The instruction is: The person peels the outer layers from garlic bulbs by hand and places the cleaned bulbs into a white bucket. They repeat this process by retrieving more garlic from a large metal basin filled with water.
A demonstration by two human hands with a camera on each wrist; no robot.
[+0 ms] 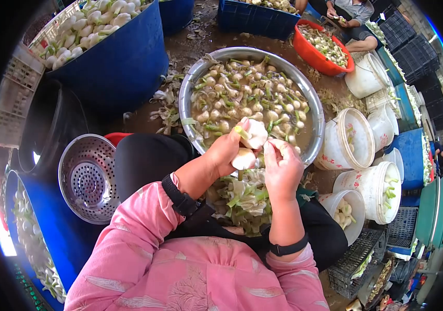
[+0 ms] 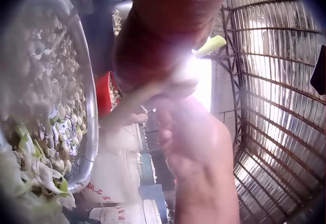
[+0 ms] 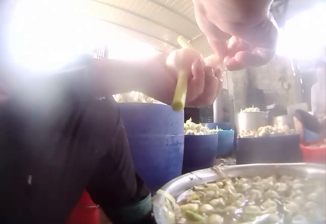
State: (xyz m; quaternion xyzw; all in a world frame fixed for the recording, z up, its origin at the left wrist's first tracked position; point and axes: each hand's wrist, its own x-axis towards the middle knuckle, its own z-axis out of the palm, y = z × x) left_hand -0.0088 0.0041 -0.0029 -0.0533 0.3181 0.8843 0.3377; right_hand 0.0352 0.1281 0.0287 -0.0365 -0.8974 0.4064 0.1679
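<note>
The left hand [image 1: 223, 151] grips white garlic bulbs [image 1: 255, 135] with short green stems, above the near edge of a metal basin [image 1: 315, 111]. Beside them, the right hand [image 1: 284, 168] pinches at the bulbs' side with thumb and fingertips; what lies between those fingertips is too small to tell. In the right wrist view, one bulb [image 3: 183, 60] and a cut green stem [image 3: 179, 94] stick out of the left hand [image 3: 204, 84], with the right hand [image 3: 242, 35] touching from above. Glare blurs the contact in the left wrist view.
Bulbs float in the basin's brown water. Below the hands lies a heap of peeled leaves [image 1: 242, 199]. A metal colander [image 1: 89, 179] and blue tubs [image 1: 123, 62] stand left; white buckets [image 1: 346, 137] stand right. Another person [image 1: 353, 13] sits beside a red tub [image 1: 309, 54].
</note>
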